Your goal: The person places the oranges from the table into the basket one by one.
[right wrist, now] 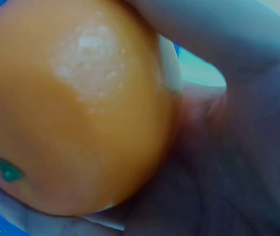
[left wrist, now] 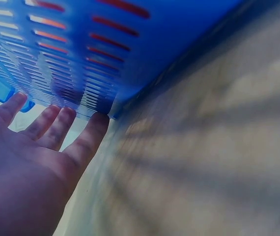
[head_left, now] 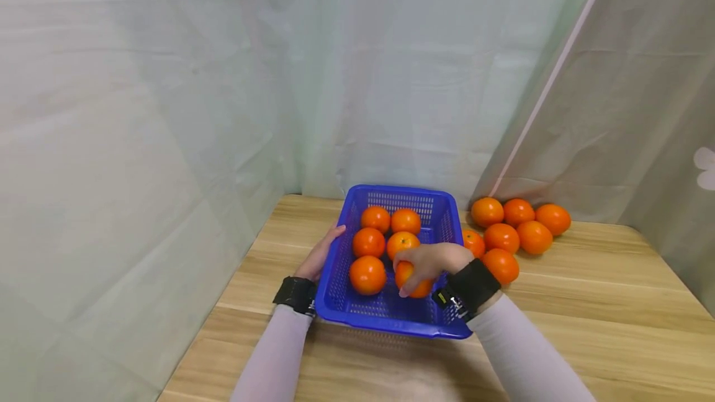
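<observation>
A blue plastic basket (head_left: 399, 189) with slotted walls holds several oranges, set in two rough columns. Inside its front right part, my right hand (head_left: 440, 259) grips an orange (head_left: 422, 289), fingers and thumb wrapped around it. Close up in the right wrist view, that orange (right wrist: 81, 118) shows a small green stem end. Along the basket's left side lies my left hand (head_left: 322, 255). From the left wrist, the fingers of the left hand (left wrist: 37, 157) look extended, with tips against the slotted wall.
More oranges (head_left: 503, 239) sit in a cluster on the wooden table (head_left: 603, 303), just right of the basket. A pale curtain (head_left: 391, 79) hangs behind the table and along its left side.
</observation>
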`<state>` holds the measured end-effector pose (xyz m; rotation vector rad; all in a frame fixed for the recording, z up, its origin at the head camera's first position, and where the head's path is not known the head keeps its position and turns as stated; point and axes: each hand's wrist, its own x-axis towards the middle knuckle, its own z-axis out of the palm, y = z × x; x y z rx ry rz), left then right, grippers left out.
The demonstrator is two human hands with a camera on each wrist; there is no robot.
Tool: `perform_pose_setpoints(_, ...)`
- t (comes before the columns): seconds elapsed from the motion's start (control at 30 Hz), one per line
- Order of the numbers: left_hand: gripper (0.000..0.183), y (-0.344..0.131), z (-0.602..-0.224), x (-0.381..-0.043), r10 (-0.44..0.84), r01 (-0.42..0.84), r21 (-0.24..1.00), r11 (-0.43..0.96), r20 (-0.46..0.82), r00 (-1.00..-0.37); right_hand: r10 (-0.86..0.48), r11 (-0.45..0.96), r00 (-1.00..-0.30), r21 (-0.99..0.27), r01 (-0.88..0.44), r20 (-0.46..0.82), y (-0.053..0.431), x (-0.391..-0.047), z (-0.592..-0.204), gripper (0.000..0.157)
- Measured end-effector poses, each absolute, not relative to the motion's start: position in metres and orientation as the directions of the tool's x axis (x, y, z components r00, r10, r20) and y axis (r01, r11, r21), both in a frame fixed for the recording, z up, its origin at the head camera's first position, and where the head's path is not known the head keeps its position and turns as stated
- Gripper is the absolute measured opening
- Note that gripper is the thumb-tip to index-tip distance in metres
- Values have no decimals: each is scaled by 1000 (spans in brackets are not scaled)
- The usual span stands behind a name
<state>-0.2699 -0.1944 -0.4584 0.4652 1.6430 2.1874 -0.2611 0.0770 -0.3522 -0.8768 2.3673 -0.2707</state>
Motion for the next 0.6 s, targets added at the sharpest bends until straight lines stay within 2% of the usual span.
perform_pose_setpoints(0.33,60,-195,-461,-271,472,-86,958,-273,56,-880,-610,792,-631,-338,-508,-479,70,-260,-367,51)
perform_pose_setpoints(0.6,58,-196,-460,-271,474,-90,965,-245,39,-879,-605,795,-646,-310,-521,-466,67,-259,-375,46)
